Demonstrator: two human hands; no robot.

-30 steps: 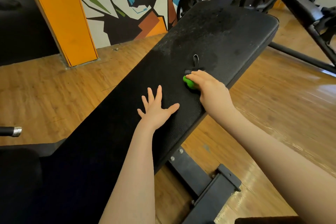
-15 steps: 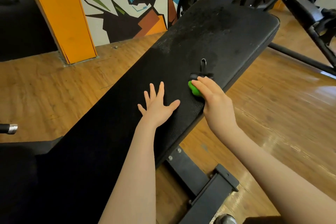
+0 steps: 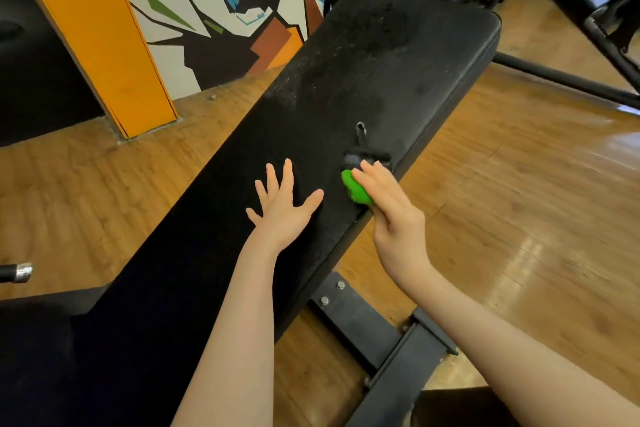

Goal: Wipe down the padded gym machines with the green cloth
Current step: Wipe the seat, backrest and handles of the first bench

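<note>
On the padded bench, the left hand lies spread flat as a brace, while just beside it the right hand pinches the bunched green cloth against the pad's near edge to scrub.

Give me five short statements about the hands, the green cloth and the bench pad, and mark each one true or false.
1. The right hand holds the green cloth against the bench pad. True.
2. The left hand grips the cloth. False: it lies flat on the pad with its fingers spread, apart from the cloth.
3. The cloth sits near the pad's right edge. True.
4. The floor around the bench is grey carpet. False: it is wood-look flooring.
5. The orange pillar stands to the right of the bench. False: it stands to the left, by the painted wall.
</note>
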